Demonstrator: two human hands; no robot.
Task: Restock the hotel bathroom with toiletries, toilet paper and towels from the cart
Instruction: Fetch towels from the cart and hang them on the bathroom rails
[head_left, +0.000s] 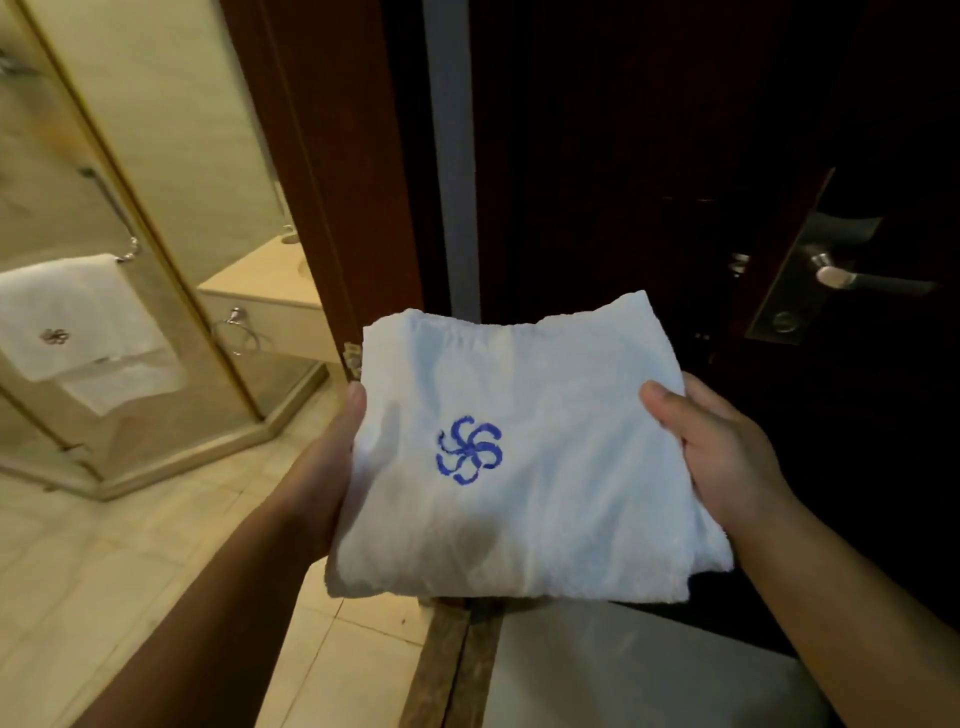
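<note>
A folded white towel (540, 467) with a blue pinwheel emblem lies flat between both my hands at the bathroom doorway. My left hand (322, 467) grips its left edge, thumb on top and fingers hidden underneath. My right hand (717, 447) holds its right edge the same way, thumb pressed on the top face. Inside the bathroom, another white towel (78, 317) with the same emblem hangs on a chrome bar on the glass shower screen at the left.
The dark wooden door frame (332, 171) stands just ahead of the towel. The open dark door with a metal lever handle (857, 280) is at the right. A beige vanity counter (270, 296) with a chrome towel ring (236, 332) sits behind the shower glass. Beige floor tiles lie below.
</note>
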